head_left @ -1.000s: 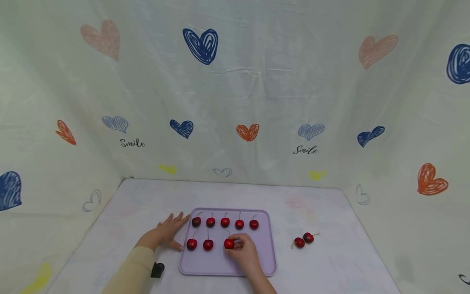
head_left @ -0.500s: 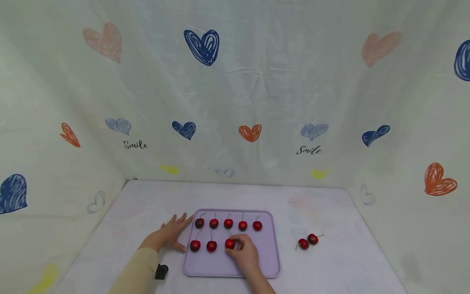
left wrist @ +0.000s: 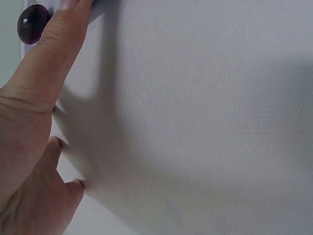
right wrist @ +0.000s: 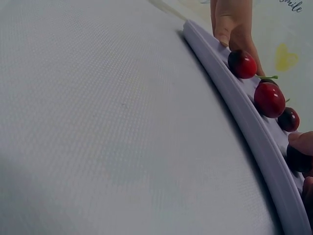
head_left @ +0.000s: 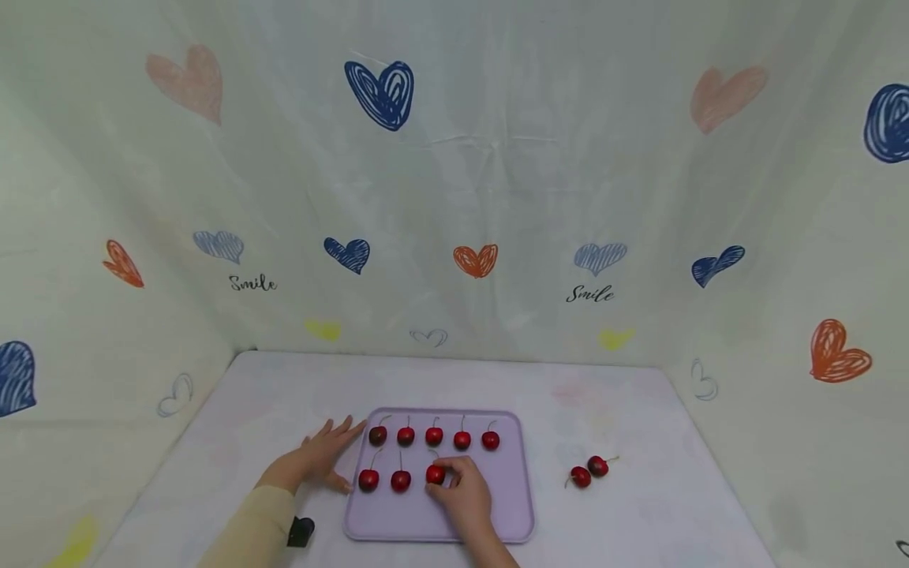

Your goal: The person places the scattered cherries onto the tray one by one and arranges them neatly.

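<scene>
A shallow lilac tray (head_left: 398, 524) lies on the table with a back row of several cherries (head_left: 434, 435) and a front row, stems pointing away from the person. My right hand (head_left: 465, 497) pinches the third cherry (head_left: 435, 474) of the front row between thumb and fingers, low over the tray. Left of it sit two more front-row cherries, the nearer one (head_left: 401, 481) and the outer one (head_left: 368, 480). My left hand (head_left: 321, 457) is spread at the tray's left edge, fingers straight, thumb right at the rim. In the right wrist view the pinched cherry (right wrist: 297, 159) is partly hidden by fingers.
Two loose cherries (head_left: 590, 471) lie on the table right of the tray. A small black object (head_left: 301, 532) shows by the left sleeve (head_left: 250, 528). Behind the white table (head_left: 284, 379) hangs a curtain (head_left: 454, 181) printed with hearts.
The right hand and its cherry have shifted slightly left relative to the tray, closer to the second front-row cherry. The left hand stays at the tray edge. The whole view sways a little.
</scene>
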Tool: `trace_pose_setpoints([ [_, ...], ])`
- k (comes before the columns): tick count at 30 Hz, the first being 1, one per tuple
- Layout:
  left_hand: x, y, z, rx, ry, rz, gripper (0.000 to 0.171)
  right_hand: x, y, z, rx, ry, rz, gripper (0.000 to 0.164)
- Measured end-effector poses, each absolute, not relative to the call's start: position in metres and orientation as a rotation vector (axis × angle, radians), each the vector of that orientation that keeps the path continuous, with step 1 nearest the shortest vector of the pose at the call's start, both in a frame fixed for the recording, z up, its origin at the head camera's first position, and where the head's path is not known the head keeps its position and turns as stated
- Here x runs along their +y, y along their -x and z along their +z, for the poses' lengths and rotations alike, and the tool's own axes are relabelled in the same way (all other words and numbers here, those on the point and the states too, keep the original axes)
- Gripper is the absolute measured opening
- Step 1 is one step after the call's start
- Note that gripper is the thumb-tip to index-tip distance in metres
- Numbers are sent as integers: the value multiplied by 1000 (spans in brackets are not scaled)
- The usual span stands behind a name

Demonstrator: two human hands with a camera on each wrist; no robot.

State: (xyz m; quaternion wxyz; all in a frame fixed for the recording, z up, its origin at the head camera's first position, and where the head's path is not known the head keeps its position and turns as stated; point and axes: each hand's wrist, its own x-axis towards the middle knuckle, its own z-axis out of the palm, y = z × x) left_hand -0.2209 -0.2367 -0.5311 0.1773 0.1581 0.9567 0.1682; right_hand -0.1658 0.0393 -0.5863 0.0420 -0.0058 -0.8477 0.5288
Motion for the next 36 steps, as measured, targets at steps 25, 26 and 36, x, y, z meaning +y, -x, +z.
trace_pose_setpoints([
  [25, -236, 217, -527, 2701, -436, 486, 107, 39, 164, -587, -2567, -26, 1613, 32],
  [26, -236, 217, -527, 2702, -437, 484, 107, 39, 164, -587, -2566, -26, 1613, 32],
  [36, -236, 217, -526, 2701, -439, 487, 106, 39, 164, -586, -2565, -25, 1616, 32],
])
